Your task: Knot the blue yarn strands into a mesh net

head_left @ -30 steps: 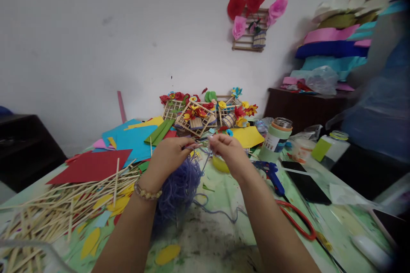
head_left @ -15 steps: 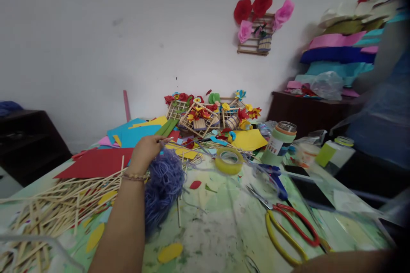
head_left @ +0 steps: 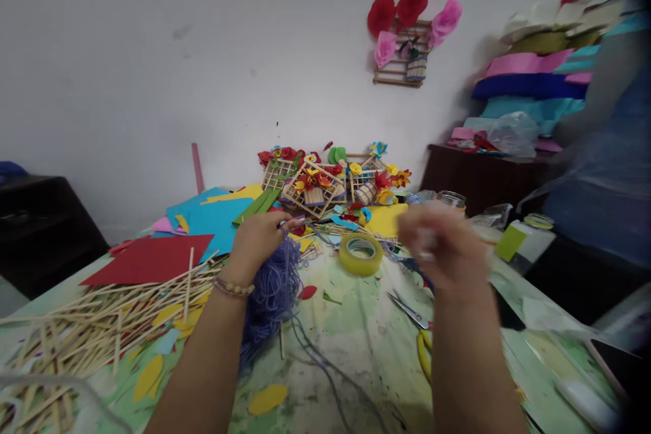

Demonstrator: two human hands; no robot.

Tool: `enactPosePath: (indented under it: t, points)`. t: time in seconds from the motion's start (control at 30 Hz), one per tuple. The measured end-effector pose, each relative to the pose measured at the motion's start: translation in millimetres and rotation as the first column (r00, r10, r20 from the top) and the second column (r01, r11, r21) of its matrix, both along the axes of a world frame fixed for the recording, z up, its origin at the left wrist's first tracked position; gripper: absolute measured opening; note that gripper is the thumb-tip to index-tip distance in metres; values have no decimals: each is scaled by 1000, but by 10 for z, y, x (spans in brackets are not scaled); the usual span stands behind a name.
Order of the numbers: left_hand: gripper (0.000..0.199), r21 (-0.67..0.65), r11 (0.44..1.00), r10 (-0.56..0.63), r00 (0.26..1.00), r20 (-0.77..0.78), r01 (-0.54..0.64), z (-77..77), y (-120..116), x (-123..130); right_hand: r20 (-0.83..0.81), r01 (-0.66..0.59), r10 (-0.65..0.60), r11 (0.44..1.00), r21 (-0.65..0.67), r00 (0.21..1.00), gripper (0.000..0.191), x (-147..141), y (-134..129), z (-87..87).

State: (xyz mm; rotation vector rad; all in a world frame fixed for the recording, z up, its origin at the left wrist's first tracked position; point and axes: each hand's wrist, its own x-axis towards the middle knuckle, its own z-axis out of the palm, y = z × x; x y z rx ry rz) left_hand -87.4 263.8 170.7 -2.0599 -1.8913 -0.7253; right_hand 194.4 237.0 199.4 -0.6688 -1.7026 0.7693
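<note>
The tape (head_left: 361, 267) lies flat on the desk (head_left: 350, 359), its ring hollow. Left of the tape is the yarn (head_left: 272, 298), a purple bundle; the left hand (head_left: 259, 241) is at its top, fingers closed on strands there. The right hand (head_left: 442, 244) is in the air to the right of the tape, fingers curled and blurred; I cannot tell if they hold anything. Beyond that hand, right of the tape, a jar (head_left: 451, 199) shows only its glass mouth; its contents are hidden. Farther right of the tape stands a pot (head_left: 526, 237) with a yellow rim and lime label, contents unclear. Behind the tape, a small stick basket (head_left: 314, 199) sits on a lattice frame (head_left: 293, 195), red and yellow flowers (head_left: 312, 180) just above it. Well behind and right of the tape, a clear bag (head_left: 513, 134) rests crumpled on a cabinet (head_left: 481, 169).
</note>
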Motion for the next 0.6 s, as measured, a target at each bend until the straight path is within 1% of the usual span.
enactPosePath:
  t: [0.07,0.1,0.13,0.17,0.23,0.3,0.37,0.5,0.57,0.6]
  points:
    - [38,-13,999,-43,999,-29,42,-2,-14,91,96,-68,75,995,-74,993,38,-441,90,-155]
    - [39,-17,998,-54,998,-40,53,-5,-18,124,168,-69,90,990,-125,982,37,-650,131,-249]
    - [39,-21,998,-59,997,-48,58,-9,-22,152,235,-57,88,989,-134,968,36,-831,164,-343]
    - [38,-26,998,-62,997,-51,61,-14,-24,173,277,-51,79,993,-106,958,35,-977,188,-429]
    - [38,-43,996,-79,996,-45,77,-23,-24,202,300,-98,123,990,-97,946,35,-1146,207,-552]
    - [37,-62,992,-110,993,-44,107,-31,-22,210,258,-139,159,986,-96,953,37,-1174,205,-591]
    - [35,-71,991,-115,992,-59,110,-34,-20,199,204,-134,150,987,-91,967,34,-1115,211,-560]
    - [32,-62,995,-85,994,-62,81,-21,-23,153,164,-29,44,995,-93,985,26,-925,295,-435]
    - [33,-65,994,-96,994,-48,93,-11,-25,129,133,17,-4,995,-98,991,27,-815,338,-370]
    - [34,-69,993,-100,994,-45,97,-6,-24,117,92,34,-25,994,-103,995,29,-749,345,-331]
